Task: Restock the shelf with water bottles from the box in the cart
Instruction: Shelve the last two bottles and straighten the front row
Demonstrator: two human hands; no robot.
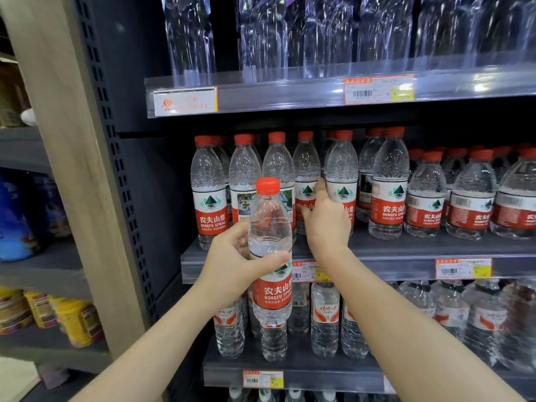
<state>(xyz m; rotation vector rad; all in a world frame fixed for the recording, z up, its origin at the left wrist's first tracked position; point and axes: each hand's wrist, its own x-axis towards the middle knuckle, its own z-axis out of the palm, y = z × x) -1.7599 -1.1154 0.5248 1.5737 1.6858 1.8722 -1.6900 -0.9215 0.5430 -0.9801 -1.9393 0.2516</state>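
One bottle [269, 227] is upright in the left hand [232, 256], fingers wrapped round its middle, off the shelf's [406, 249] front edge. The right hand [326, 224], fingers extended, parts the shelved bottles [342, 175]. Advise widening the gap, then seating it label outward.

A pale wooden upright panel [66, 169] stands at the left, with a dark perforated metal strip [116, 184] just beside it. Beyond the panel, a grey side shelf [43, 271] carries blurred blue rounded packages [17, 216]. The board below holds yellow tubs with red-banded labels [78, 320]. An orange-and-white sign card [185, 101] sits at the left end of the top shelf's clear front rail [275, 94], and an orange-edged barcode price label with a yellow patch [378, 89] is further right. A similar barcode label [463, 268] is on the front edge of the middle shelf [391, 265].
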